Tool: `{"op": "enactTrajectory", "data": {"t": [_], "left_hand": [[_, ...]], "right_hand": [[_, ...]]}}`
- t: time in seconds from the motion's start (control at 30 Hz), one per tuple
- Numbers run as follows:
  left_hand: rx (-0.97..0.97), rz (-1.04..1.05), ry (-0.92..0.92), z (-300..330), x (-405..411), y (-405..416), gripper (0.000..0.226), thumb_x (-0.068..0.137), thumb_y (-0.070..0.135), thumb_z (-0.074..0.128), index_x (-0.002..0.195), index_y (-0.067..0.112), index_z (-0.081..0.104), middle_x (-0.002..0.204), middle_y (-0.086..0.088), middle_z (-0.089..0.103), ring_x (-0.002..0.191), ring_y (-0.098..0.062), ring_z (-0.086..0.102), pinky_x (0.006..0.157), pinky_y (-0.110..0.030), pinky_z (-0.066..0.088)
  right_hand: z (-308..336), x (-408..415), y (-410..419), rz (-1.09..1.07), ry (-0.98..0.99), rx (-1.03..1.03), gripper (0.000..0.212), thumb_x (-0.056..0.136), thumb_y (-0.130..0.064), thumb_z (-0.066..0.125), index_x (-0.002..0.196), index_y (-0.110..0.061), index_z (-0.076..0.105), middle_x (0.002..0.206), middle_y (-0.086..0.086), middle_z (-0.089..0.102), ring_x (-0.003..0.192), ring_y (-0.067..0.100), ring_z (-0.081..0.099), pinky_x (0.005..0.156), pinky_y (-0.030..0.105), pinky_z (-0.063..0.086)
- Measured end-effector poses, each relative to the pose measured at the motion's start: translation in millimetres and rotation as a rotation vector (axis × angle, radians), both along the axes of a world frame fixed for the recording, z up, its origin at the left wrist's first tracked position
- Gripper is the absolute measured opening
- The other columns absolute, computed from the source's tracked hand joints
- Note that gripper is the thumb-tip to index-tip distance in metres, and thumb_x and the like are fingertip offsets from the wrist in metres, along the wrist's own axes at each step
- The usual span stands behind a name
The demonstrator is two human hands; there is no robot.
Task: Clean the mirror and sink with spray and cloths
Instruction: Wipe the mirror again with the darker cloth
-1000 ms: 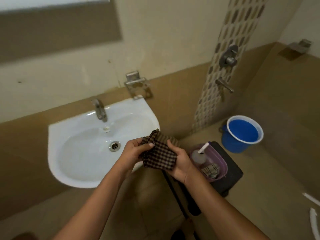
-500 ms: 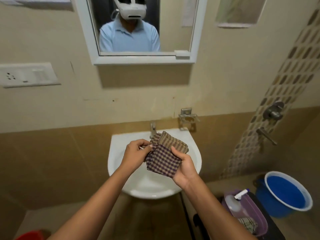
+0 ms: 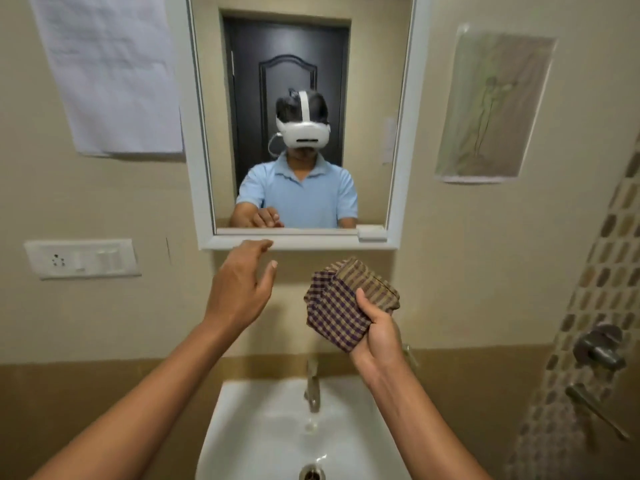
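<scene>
As left hand [image 3: 239,289] left the cloth [image 3: 346,303], fingers spread | right hand [image 3: 379,332] alone clamps it

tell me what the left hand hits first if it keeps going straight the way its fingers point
Most likely the bottom rail of the mirror frame. The open left hand points up and forward, fingertips already level with that white rail, with nothing between them. Depth is unclear, so how close it is cannot be told.
</scene>
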State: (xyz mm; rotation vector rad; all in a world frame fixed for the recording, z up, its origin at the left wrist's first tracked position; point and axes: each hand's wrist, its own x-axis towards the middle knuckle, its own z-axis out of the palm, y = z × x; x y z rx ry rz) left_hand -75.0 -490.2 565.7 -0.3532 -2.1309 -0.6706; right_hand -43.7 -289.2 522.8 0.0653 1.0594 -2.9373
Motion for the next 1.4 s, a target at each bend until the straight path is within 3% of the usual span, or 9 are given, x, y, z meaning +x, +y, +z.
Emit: {"op": "enactTrajectory", "data": {"t": [0.4, 0.6, 0.7, 0.83, 0.9, 1.0, 1.1, 1.2, 1.4], "left_hand": [[-0.201, 0.249, 0.256, 135.7, -60.9, -26.9, 0.061, 0.093, 0.043, 0.039, 0.145, 0.013, 0.032, 0.149, -0.009, 0.038, 0.141, -0.023, 0.03, 0.119, -0.044, 0.022], [-0.261, 0.343, 0.312, 188.1, -85.8, -46.4, 0.069, 0.095, 0.048, 0.024, 0.154, 0.015, 0.009, 0.162, -0.004, 0.009, 0.149, -0.012, -0.003, 0.122, -0.043, 0.003], [-0.271, 0.372, 0.348, 220.3, -93.9, -56.7, 0.072, 0.093, 0.052, 0.017, 0.154, 0.015, 0.006, 0.162, -0.004, 0.003, 0.149, -0.012, -0.008, 0.122, -0.041, -0.001], [-0.291, 0.42, 0.398, 257.1, -99.5, -72.0, 0.077, 0.089, 0.054, 0.014, 0.154, 0.013, 0.005, 0.162, -0.005, -0.001, 0.149, -0.016, -0.009, 0.121, -0.042, -0.005], [-0.307, 0.437, 0.422, 269.5, -101.8, -80.7, 0.076, 0.09, 0.052, 0.015, 0.154, 0.011, 0.006, 0.162, -0.007, -0.001, 0.149, -0.018, -0.008, 0.121, -0.042, -0.005], [-0.343, 0.466, 0.458, 281.5, -108.4, -95.9, 0.072, 0.093, 0.047, 0.016, 0.153, 0.011, 0.004, 0.162, -0.008, -0.002, 0.149, -0.019, -0.009, 0.12, -0.041, -0.008], [-0.36, 0.461, 0.468, 288.1, -118.1, -107.8, 0.067, 0.096, 0.044, 0.014, 0.153, 0.012, 0.0, 0.162, -0.007, -0.006, 0.149, -0.019, -0.01, 0.121, -0.041, -0.007], [-0.365, 0.453, 0.489, 291.7, -126.5, -114.8, 0.064, 0.097, 0.038, 0.016, 0.153, 0.01, 0.002, 0.162, -0.009, -0.004, 0.15, -0.021, -0.007, 0.121, -0.041, -0.004], [-0.401, 0.473, 0.504, 291.6, -131.9, -120.3, 0.073, 0.086, 0.034, 0.02, 0.152, 0.005, 0.009, 0.161, -0.014, 0.004, 0.15, -0.027, 0.003, 0.121, -0.047, 0.006]], "right_hand": [[173.4, -72.9, -3.9, -0.435, 0.334, -0.042, 0.013, 0.095, -0.018, 0.066, 0.104, -0.026, 0.064, 0.12, 0.006, 0.07, 0.11, 0.028, 0.067, 0.099, 0.053, 0.052], [259.1, -100.7, -34.1, -0.879, 0.504, 0.118, 0.009, 0.099, -0.027, 0.059, 0.105, -0.02, 0.057, 0.101, -0.013, 0.064, 0.09, -0.003, 0.063, 0.081, 0.006, 0.046], [295.7, -126.9, -57.0, -0.916, 0.58, 0.361, 0.057, 0.093, -0.06, 0.053, 0.125, -0.014, 0.059, 0.118, -0.002, 0.067, 0.1, 0.006, 0.064, 0.088, 0.02, 0.051], [326.1, -157.5, -74.1, -1.223, 0.696, 1.0, 0.069, 0.091, -0.021, 0.066, 0.151, -0.021, 0.033, 0.158, 0.007, 0.035, 0.15, 0.028, 0.023, 0.122, 0.051, 0.019], [328.4, -169.2, -79.4, -1.323, 0.658, 1.357, 0.084, 0.084, -0.016, 0.069, 0.156, -0.018, 0.025, 0.165, 0.009, 0.02, 0.154, 0.03, 0.0, 0.122, 0.057, -0.004], [326.3, -178.9, -92.8, -1.394, 0.656, 1.627, 0.093, 0.09, -0.053, 0.056, 0.159, -0.016, 0.006, 0.167, 0.012, 0.0, 0.153, 0.034, -0.013, 0.12, 0.06, -0.01], [337.2, -175.6, -109.0, -1.347, 0.809, 1.797, 0.103, 0.082, -0.087, 0.01, 0.159, -0.02, -0.01, 0.164, 0.01, -0.023, 0.15, 0.03, -0.027, 0.118, 0.057, -0.019], [352.7, -175.0, -128.1, -1.29, 1.044, 1.951, 0.098, 0.082, -0.084, 0.0, 0.159, -0.024, -0.009, 0.164, 0.006, -0.026, 0.149, 0.025, -0.029, 0.118, 0.055, -0.02], [364.5, -193.0, -121.2, -1.396, 1.245, 2.062, 0.064, 0.103, -0.054, 0.024, 0.159, -0.027, 0.009, 0.168, 0.003, -0.001, 0.154, 0.024, -0.009, 0.12, 0.056, -0.003]]}}
